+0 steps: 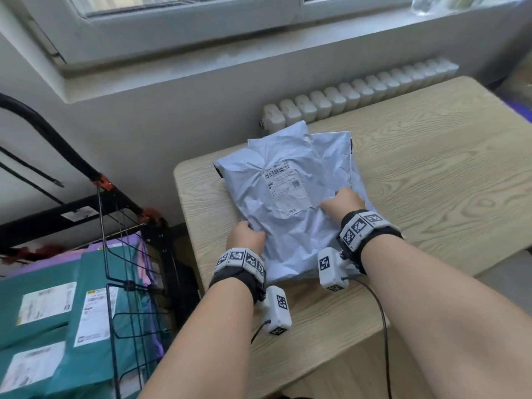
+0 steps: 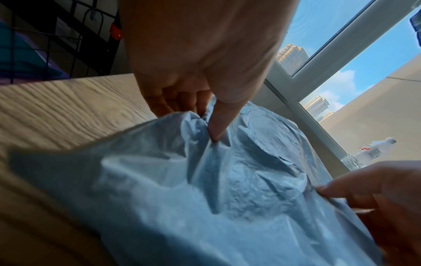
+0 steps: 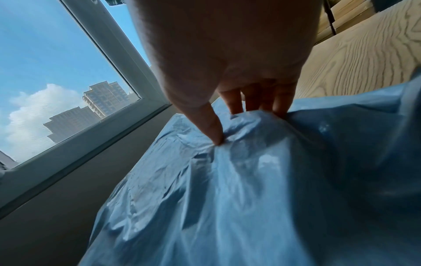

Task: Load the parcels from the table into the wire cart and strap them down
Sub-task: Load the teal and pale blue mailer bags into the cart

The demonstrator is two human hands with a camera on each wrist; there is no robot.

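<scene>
Teal parcels (image 1: 86,306) already sit in the cart (image 1: 126,283) — both hands' grip, left (image 1: 246,236) and right (image 1: 344,201), pinches the blue parcel (image 1: 288,197) on the surface (image 1: 431,168); strapping remains.

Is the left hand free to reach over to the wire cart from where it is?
Probably yes, carrying its load. The left hand pinches the top grey-blue parcel, as does the right hand. The wire cart stands just left of the table, with nothing between them.
</scene>
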